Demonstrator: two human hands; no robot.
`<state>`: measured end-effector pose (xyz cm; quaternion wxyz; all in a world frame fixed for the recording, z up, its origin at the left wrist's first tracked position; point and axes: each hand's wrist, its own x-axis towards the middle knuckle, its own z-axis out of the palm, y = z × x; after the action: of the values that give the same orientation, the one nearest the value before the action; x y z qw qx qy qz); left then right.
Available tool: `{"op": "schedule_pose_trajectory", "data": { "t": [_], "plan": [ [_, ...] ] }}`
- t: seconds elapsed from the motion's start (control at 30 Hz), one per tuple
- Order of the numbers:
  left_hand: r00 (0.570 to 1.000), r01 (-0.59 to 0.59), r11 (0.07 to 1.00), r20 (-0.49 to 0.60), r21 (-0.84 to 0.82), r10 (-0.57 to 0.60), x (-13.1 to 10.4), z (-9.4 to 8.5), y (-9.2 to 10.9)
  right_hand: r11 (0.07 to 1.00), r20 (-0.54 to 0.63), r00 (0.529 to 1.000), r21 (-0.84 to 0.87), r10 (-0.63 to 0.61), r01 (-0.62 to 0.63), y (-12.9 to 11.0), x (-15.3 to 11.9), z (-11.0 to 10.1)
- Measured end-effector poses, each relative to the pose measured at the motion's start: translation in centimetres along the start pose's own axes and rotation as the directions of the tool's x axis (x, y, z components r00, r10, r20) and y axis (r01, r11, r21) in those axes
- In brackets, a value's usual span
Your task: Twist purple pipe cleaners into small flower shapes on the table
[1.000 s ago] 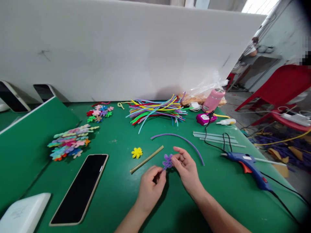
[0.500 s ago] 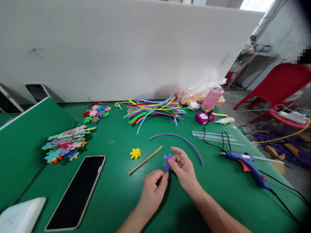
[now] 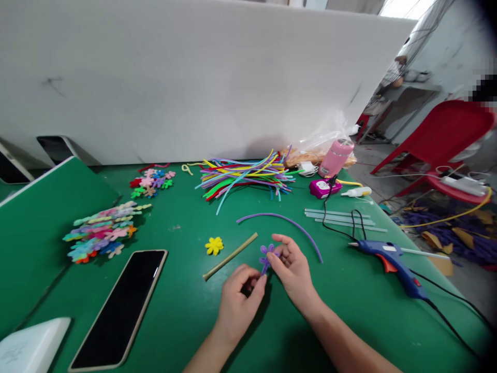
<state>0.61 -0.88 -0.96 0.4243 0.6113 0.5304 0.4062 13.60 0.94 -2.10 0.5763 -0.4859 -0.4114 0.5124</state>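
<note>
A: What's nearest on your feed?

B: I have the left hand (image 3: 237, 303), thumb and forefinger pinched together on the lower end of the purple flower (image 3: 266, 255). A phone (image 3: 118, 311) lies well to the left.

A: And the right hand (image 3: 292, 269)?

B: Just beyond the left, thumb and forefinger clamped on the flower's right side, some of the other fingers raised clear. So the flower sits between the 2 hands, above the green table (image 3: 182, 321).

A: How far along is it?

B: I'd judge the shaping well advanced, as the petals already stand out. The lower end seems the unsettled part; I can't tell whether it's fastened, since the left fingers cover it.

A: How does it look?

B: Fuzzy, slim looped petals, fanned out. I can't count them behind the thumb. It looks thinner than the plump yellow flower (image 3: 214, 246) past the tan stick (image 3: 230, 257).

A: Further out?

B: I see the glue gun (image 3: 406, 273) lying unheld on the right, then 1 curved purple stem (image 3: 272, 215), unlooped, and clear glue sticks (image 3: 345, 219). Beyond those are 2 flower piles, a larger (image 3: 103, 230) and a smaller (image 3: 151, 182), then a mixed stem bundle (image 3: 244, 176) and a pink bottle (image 3: 336, 157) before the white board (image 3: 194, 77).
</note>
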Motion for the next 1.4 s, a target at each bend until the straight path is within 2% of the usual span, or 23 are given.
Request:
{"op": "schedule_pose_trajectory", "data": {
  "t": [0.23,0.47,0.67,0.83,1.07,1.2,1.4],
  "plan": [
    [0.999,-0.04,0.995,-0.008,0.09,0.041,-0.4,0.7,-0.3,1.0,0.161,0.987,-0.002,0.026,-0.026,0.1,-0.5,0.3],
    [0.972,-0.229,0.921,0.024,0.315,0.234,-0.6,0.8,-0.9,1.0,0.134,0.991,-0.011,0.028,-0.027,0.6,-0.6,0.6],
    [0.942,-0.331,0.866,0.07,0.376,0.33,-0.7,0.9,-1.1,0.994,0.181,0.98,0.063,0.078,-0.091,0.7,-0.4,0.2],
    [0.939,-0.336,0.848,0.074,0.41,0.337,-0.9,1.1,-1.0,0.99,0.197,0.976,0.093,0.087,-0.107,1.0,-0.4,0.2],
    [0.951,-0.294,0.826,0.057,0.48,0.305,-1.0,0.9,-1.3,0.994,0.195,0.977,0.047,0.085,-0.096,1.4,0.0,0.3],
    [0.939,-0.334,0.808,0.093,0.485,0.332,-0.9,0.9,-1.5,0.994,0.195,0.976,0.04,0.094,-0.103,1.6,0.0,0.3],
    [0.957,-0.289,0.887,0.09,0.361,0.275,-0.9,0.9,-1.0,0.994,0.166,0.982,0.054,0.086,-0.096,1.4,0.2,0.0]
  ]
}}
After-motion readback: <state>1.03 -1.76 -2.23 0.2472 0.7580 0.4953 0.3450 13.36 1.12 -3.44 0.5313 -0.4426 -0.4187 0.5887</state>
